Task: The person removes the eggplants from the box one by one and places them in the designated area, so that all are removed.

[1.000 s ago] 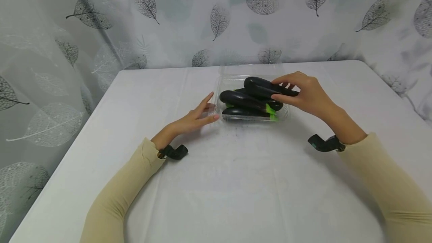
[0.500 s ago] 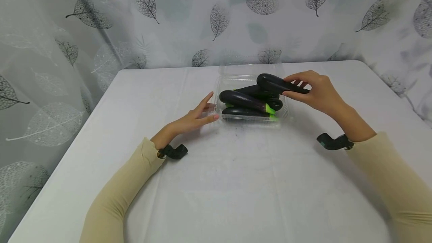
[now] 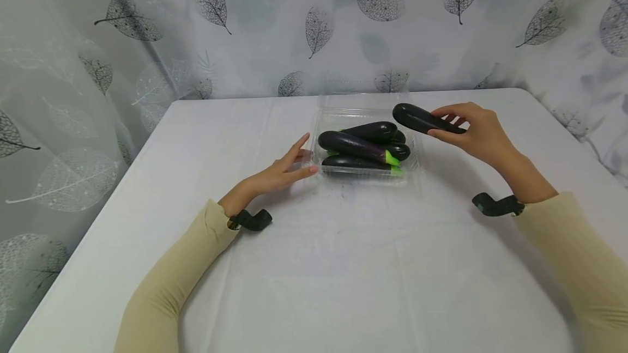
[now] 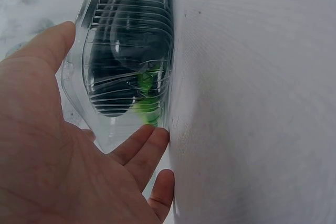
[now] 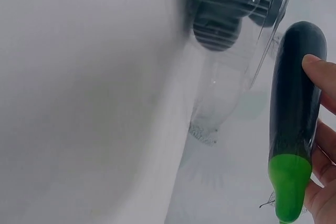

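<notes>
My right hand (image 3: 471,127) grips a dark purple eggplant (image 3: 422,118) (image 5: 294,114) with a green stem end, held in the air to the right of a clear plastic tray (image 3: 415,163) (image 4: 84,93). Several more eggplants (image 3: 360,145) lie piled in that tray on the white table (image 3: 314,266). My left hand (image 3: 289,166) (image 4: 68,171) rests on the table with straight fingers touching the tray's left end.
A leaf-patterned curtain (image 3: 314,26) hangs behind the table and down its left side. The tray's clear lid (image 3: 365,101) lies open behind it. Bare tablecloth stretches in front of the tray and on both sides.
My right hand has lifted the top eggplant off the pile and carried it right, out past the tray's edge. The left hand has stayed in place.
</notes>
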A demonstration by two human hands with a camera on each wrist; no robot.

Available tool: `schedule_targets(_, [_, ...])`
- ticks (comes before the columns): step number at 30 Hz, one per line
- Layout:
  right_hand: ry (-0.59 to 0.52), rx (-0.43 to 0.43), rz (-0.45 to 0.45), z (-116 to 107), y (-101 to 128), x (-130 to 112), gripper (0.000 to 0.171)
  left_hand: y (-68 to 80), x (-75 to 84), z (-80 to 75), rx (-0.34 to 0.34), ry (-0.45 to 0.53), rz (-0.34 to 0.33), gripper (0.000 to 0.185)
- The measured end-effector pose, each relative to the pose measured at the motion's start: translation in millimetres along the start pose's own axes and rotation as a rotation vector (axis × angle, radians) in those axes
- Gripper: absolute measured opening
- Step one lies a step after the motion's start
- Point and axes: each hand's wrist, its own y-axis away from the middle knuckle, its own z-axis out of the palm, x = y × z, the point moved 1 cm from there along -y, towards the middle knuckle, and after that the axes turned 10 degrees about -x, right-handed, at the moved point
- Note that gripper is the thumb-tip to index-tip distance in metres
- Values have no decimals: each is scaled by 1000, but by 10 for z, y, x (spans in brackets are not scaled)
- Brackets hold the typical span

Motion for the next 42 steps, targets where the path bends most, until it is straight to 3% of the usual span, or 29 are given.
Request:
schedule_targets(14, [20, -23, 128, -53, 84, 246, 38, 2, -6, -1, -6, 8, 8, 85])
schedule_targets(26, [22, -18, 151, -60, 129, 437, 37, -1, 3, 0, -6, 9, 10, 85])
schedule_targets(42, [18, -141, 245, -45, 92, 636, 39, -9, -4, 1, -2, 9, 11, 85])
